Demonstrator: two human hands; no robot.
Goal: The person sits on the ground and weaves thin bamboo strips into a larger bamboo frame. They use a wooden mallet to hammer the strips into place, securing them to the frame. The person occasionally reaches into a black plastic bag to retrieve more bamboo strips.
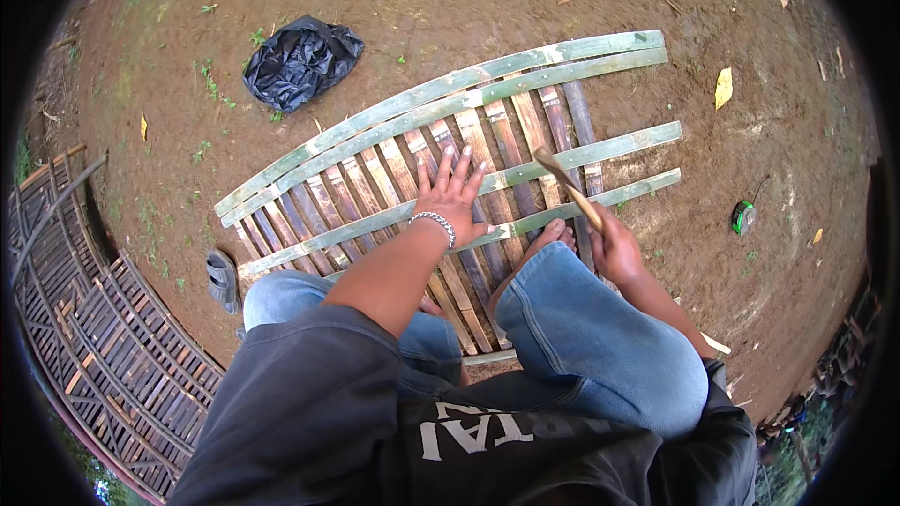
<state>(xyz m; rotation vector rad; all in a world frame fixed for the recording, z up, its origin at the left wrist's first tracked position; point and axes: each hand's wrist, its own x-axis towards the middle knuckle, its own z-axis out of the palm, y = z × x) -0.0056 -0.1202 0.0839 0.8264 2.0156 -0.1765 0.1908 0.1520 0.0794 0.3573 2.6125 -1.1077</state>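
A bamboo slat panel (473, 136) lies on the ground under me, its dark and pale strips crossed by long green bamboo strips (562, 75). Flat on the middle of it rests my left hand (450, 201), fingers spread, a chain bracelet (433, 218) on the wrist. My right hand (614, 248) is closed around the wooden handle of a hammer (581, 199). The hammer's head reaches over a green cross strip (628, 142) on the panel's right part; whether it touches the strip I cannot tell. My bare foot (555, 236) stands on the panel beside the right hand.
A crumpled black plastic bag (302, 64) lies beyond the panel on bare soil. A green and black tape measure (743, 217) sits at the right. Near the left end is a grey sandal (222, 279). Larger slatted bamboo panels (131, 337) stand at the far left.
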